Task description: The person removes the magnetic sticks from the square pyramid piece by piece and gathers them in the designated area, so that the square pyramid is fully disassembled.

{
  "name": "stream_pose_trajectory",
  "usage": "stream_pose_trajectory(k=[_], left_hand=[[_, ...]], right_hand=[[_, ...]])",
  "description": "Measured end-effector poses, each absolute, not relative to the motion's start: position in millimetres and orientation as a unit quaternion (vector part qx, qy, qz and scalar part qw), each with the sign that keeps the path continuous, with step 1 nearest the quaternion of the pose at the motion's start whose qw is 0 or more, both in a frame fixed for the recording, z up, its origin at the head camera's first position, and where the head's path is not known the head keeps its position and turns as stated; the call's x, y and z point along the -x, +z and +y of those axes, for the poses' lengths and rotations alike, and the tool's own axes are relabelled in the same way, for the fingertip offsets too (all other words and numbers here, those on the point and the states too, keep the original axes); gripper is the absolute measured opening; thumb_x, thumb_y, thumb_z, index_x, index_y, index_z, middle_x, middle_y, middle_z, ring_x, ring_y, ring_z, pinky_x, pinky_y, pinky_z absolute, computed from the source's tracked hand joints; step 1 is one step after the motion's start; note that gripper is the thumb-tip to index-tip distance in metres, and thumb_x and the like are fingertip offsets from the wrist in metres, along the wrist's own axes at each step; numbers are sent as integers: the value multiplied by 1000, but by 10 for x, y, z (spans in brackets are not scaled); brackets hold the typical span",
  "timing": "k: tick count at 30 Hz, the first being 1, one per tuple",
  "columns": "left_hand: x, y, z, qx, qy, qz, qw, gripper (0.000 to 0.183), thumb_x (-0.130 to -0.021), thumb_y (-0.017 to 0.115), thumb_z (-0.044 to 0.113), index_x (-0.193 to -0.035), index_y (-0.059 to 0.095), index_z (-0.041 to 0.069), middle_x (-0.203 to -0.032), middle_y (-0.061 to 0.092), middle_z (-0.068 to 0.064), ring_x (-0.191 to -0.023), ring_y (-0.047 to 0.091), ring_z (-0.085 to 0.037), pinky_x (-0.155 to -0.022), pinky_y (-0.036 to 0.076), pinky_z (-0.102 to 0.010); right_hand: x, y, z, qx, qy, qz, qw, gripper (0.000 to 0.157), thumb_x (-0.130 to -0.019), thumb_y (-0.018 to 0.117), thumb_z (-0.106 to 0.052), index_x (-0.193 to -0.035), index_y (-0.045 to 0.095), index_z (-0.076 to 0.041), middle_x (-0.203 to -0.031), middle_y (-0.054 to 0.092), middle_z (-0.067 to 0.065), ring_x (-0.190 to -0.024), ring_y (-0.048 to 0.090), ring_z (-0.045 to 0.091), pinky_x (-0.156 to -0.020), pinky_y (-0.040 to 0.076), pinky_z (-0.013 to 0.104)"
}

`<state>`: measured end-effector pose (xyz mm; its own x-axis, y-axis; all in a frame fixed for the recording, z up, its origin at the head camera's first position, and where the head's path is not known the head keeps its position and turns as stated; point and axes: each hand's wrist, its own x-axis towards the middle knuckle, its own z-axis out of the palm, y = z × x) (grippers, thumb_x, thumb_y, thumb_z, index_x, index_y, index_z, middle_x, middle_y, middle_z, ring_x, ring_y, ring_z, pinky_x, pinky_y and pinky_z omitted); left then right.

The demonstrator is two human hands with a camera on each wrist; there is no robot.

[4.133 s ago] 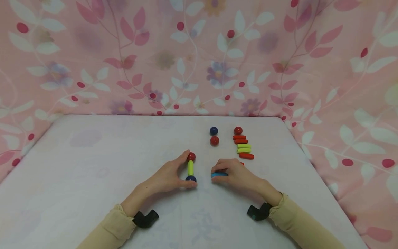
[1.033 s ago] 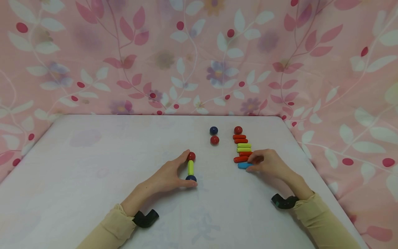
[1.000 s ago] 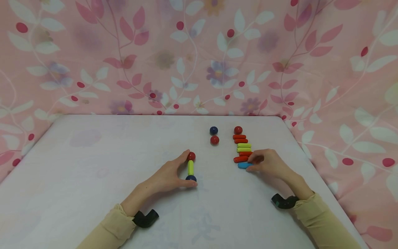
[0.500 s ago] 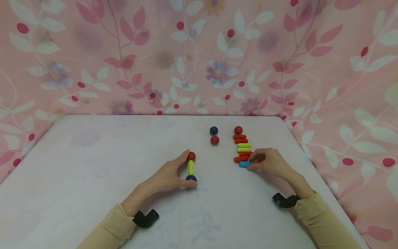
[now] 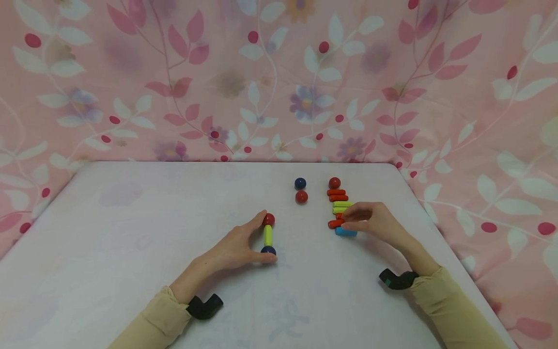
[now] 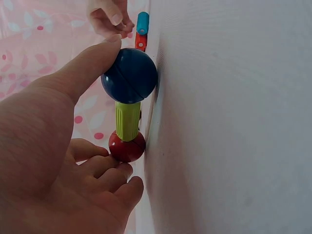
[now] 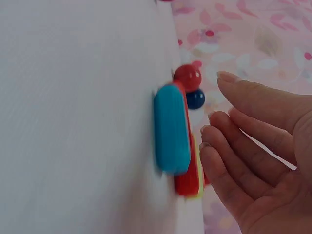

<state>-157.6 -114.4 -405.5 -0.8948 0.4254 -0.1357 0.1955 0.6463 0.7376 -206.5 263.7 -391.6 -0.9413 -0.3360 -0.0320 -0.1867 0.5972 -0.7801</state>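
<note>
My left hand (image 5: 228,246) holds a dumbbell-like ball-and-rod piece between thumb and fingers. The thumb is on its dark blue ball (image 6: 129,75); fingertips touch the red ball (image 6: 127,147) at the other end. A yellow-green rod (image 6: 127,121) joins the two balls. Over on the right, my right hand (image 5: 377,224) hovers with loosely bent fingers and nothing between them. Just below its fingertips a light blue rod (image 5: 346,232) lies on the table, also large in the right wrist view. Beside it is a red rod (image 5: 334,224), partly covered by the fingers.
Behind the right hand, more red rods (image 5: 336,192) and yellow-green rods (image 5: 342,204) lie in a row, topped by a red ball (image 5: 334,182). Left of these sit a dark blue ball (image 5: 300,183) and a red ball (image 5: 301,197). A flowered cloth (image 5: 244,87) hangs beyond the white table (image 5: 152,218).
My right hand carried the light blue rod from near the middle to the front of the row, released it, and has lifted slightly off it. My left hand stays put.
</note>
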Motion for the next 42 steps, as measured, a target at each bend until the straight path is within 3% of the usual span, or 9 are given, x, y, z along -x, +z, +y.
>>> stream_pose_trajectory(k=[10,18,22,28,36,42], left_hand=[[1573,-4064,-1140,-174,379,897,146,112,-75,84,54,-161,20,20,-164,27,2,-152,24,-22,-120,28,-51],[1571,-4073,-1163,-180,390,892,142,112,-75,84,54,-161,20,19,-164,28,1,-152,24,-23,-120,27,-53],[1569,-4083,-1162,-198,402,883,138,111,-77,83,51,-161,19,17,-164,27,1,-152,23,-22,-121,26,-52],[1561,-4079,-1158,-216,408,876,139,109,-78,83,47,-161,19,16,-165,26,1,-153,22,-21,-120,27,-50],[1558,-4075,-1141,-219,415,871,147,108,-78,84,43,-161,20,16,-164,27,2,-153,22,-20,-120,28,-51],[1565,-4065,-1149,-218,415,870,150,109,-77,85,44,-161,20,19,-164,28,2,-153,23,-21,-119,29,-52]], right_hand=[[2186,-3814,1943,199,-473,854,86,33,-83,83,-27,-112,73,-12,-110,73,13,-96,71,18,-86,57,25],[2221,-3882,1234,208,-433,874,69,29,-87,79,-25,-112,73,-9,-102,74,4,-93,70,16,-87,58,32],[2152,-3974,999,203,-416,882,85,34,-90,76,-26,-118,71,-8,-107,73,1,-99,68,17,-89,57,32],[2115,-4092,919,218,-430,871,94,30,-93,72,-21,-122,70,-12,-109,72,0,-97,65,17,-87,56,27],[2137,-4076,1021,222,-398,883,111,28,-93,72,-27,-118,70,-15,-100,69,-4,-91,61,14,-82,54,27],[2157,-4090,1043,245,-396,878,110,34,-93,73,-26,-125,68,-15,-108,70,-5,-93,62,13,-84,54,25]])
